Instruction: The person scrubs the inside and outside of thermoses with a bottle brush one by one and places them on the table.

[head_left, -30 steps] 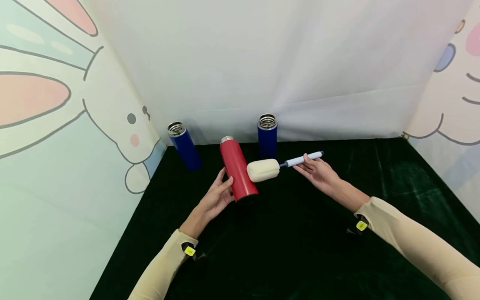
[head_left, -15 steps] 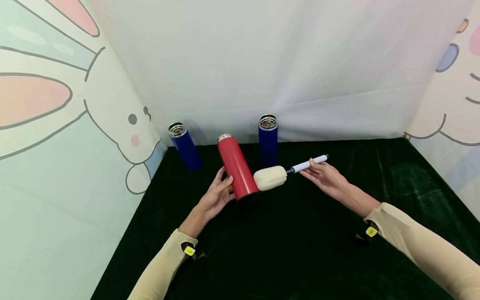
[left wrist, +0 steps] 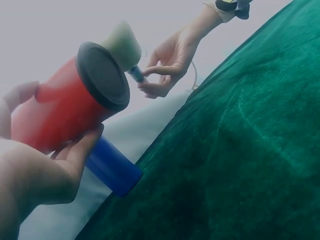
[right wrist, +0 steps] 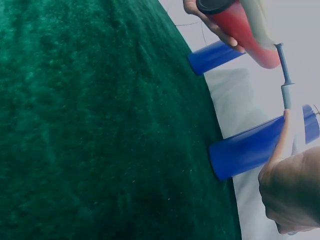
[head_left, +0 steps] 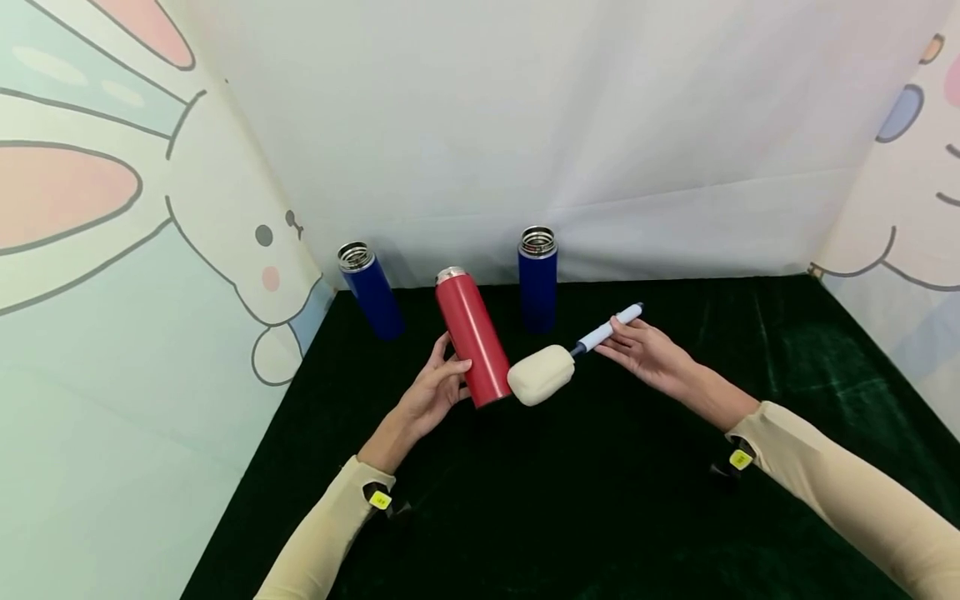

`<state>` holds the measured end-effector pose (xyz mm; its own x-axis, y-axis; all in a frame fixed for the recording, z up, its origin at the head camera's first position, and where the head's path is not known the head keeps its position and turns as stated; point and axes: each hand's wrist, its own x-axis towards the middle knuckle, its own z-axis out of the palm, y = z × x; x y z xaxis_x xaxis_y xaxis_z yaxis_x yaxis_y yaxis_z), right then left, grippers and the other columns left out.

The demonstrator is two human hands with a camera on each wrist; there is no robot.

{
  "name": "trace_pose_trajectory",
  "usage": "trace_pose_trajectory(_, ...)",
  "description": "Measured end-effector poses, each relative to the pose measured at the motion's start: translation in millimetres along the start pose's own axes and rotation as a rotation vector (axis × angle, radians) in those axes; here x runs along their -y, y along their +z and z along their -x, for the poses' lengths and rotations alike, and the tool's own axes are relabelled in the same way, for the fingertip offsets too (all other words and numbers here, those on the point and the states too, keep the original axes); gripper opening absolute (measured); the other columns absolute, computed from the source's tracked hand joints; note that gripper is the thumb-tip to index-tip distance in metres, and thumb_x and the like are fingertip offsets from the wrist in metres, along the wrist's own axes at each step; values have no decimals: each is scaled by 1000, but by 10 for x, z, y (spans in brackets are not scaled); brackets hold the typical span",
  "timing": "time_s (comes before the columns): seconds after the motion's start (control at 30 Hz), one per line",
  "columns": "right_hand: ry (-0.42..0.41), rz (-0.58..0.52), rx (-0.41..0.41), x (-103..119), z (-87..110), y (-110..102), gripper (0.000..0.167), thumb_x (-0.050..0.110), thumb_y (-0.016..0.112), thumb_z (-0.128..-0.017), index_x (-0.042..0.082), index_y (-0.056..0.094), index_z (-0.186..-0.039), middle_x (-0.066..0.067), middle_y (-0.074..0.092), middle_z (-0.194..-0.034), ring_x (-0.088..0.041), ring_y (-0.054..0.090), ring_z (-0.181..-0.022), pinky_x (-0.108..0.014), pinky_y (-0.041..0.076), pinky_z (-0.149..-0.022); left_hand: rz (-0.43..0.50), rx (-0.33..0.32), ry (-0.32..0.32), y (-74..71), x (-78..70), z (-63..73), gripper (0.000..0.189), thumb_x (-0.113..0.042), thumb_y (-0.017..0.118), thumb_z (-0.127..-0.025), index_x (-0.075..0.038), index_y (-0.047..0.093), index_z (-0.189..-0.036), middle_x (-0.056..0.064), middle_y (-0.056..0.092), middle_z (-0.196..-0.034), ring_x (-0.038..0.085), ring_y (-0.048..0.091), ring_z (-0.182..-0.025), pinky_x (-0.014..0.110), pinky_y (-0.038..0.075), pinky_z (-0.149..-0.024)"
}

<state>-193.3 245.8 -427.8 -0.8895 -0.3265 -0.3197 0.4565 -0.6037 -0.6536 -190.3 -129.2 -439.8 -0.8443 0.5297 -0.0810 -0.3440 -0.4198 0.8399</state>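
My left hand (head_left: 431, 396) grips a red thermos bottle (head_left: 472, 337) round its lower half, thumb across the front. The bottle leans with its steel neck (head_left: 451, 273) up and to the left; the left wrist view shows its black base (left wrist: 103, 76). In my right hand (head_left: 648, 354) is a bottle brush, pinched by its pale blue handle (head_left: 611, 327) between thumb and fingers. The brush's cream sponge head (head_left: 540, 375) points down and left, right beside the lower end of the red bottle. In the right wrist view the sponge overlaps the bottle.
Two blue bottles with open steel mouths stand at the back of the dark green cloth (head_left: 600, 500): a left blue bottle (head_left: 375, 300) and a right blue bottle (head_left: 537, 292). Behind them hangs a white curtain (head_left: 450, 125). Cartoon-printed panels flank both sides.
The sponge head has moved down from the red bottle's side to near its base, and the brush now slants more steeply. The red bottle has tilted slightly; the blue bottles stay in place.
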Motion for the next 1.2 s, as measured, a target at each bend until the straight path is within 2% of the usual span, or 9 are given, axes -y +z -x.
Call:
trace_pose_trajectory(0.2, -12, -10, -44, 61, -155, 141, 33, 18, 53, -105, 19, 30, -129, -5, 43, -137, -17, 45, -138, -28, 51, -106, -38, 10, -16, 20, 27, -3, 77, -11, 58, -97, -29, 12, -157, -2, 53, -137, 12, 66, -113, 33, 55, -90)
trace_pose_trajectory(0.4, -58, -68, -79, 157, -350, 281, 34, 16, 57, -103, 18, 31, -124, -5, 45, -139, -17, 30, -153, -28, 50, -108, -53, 11, -32, 34, 36, 8, 73, -9, 55, -99, -29, 14, -156, -1, 59, -132, 15, 68, -113, 34, 55, -91)
trace_pose_trajectory(0.53, -95, -135, -45, 199, -418, 367, 32, 13, 61, -100, 15, 37, -122, -7, 47, -139, -17, 32, -152, -29, 51, -107, -55, 25, -45, 33, 36, 27, 76, -7, 54, -100, -30, 11, -158, 4, 61, -134, 18, 67, -118, 36, 55, -95)
trace_pose_trajectory(0.63, -113, -186, -18, 226, -448, 421, 26, 10, 62, -99, 12, 42, -116, -8, 54, -130, -17, 37, -150, -31, 51, -107, -59, 34, -47, 35, 33, 42, 78, -7, 54, -100, -30, 10, -159, 7, 61, -136, 19, 67, -120, 37, 54, -96)
trace_pose_trajectory(0.77, -110, -250, -49, 282, -484, 467, 21, 8, 60, -100, 11, 44, -112, -10, 59, -124, -16, 33, -153, -32, 46, -113, -55, 43, -46, 23, 33, 50, 76, -6, 54, -99, -30, 12, -158, 7, 59, -137, 20, 67, -121, 37, 54, -97)
trace_pose_trajectory(0.9, -106, -298, -85, 344, -494, 485, 28, 8, 56, -102, 16, 40, -124, -9, 54, -137, -16, 30, -154, -32, 37, -118, -46, 61, -43, 8, 33, 53, 73, -6, 54, -98, -29, 15, -156, 8, 59, -138, 20, 67, -121, 38, 55, -96)
trace_pose_trajectory(1.07, -113, -351, -85, 392, -501, 484, 40, 7, 54, -102, 20, 36, -135, -3, 26, -166, -16, 30, -155, -32, 32, -121, -53, 72, -38, 9, 34, 63, 75, -6, 55, -98, -29, 15, -156, 7, 55, -138, 19, 66, -119, 37, 56, -93)
trace_pose_trajectory(1.13, -114, -350, -81, 390, -504, 482, 42, 7, 54, -102, 20, 35, -136, -2, 22, -168, -16, 29, -155, -32, 31, -121, -52, 64, -36, 11, 39, 67, 75, -6, 55, -97, -29, 15, -156, 6, 52, -138, 18, 66, -118, 37, 55, -93)
trace_pose_trajectory(1.2, -117, -338, -83, 381, -505, 474, 37, 7, 53, -102, 21, 36, -132, -4, 29, -163, -16, 29, -155, -33, 31, -121, -44, 52, -32, 11, 47, 68, 74, -5, 55, -97, -28, 17, -156, 5, 51, -138, 18, 65, -117, 37, 55, -93)
